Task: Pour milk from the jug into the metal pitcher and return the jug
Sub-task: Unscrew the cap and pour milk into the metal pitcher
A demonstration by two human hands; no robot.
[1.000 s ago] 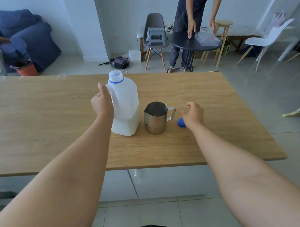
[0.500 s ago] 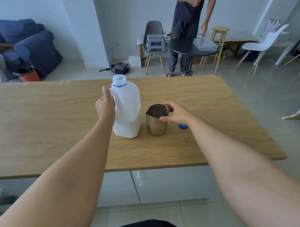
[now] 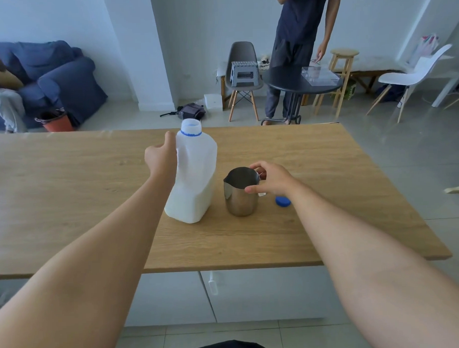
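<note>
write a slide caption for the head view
Left hand grips the uncapped milk jug; right hand steadies the metal pitcher on the table.

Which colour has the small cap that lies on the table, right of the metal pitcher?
Blue. The cap shows clearly in the head view.

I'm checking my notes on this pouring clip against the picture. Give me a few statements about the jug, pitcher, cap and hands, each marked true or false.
1. The jug has its cap on. False: its neck is open; the blue cap lies on the table.
2. The left hand holds the jug's handle. True.
3. The jug tilts toward the pitcher. True.
4. Milk is streaming into the pitcher. False: no stream shows.
5. The right hand rests on the cap. False: it is at the pitcher's handle.
</note>
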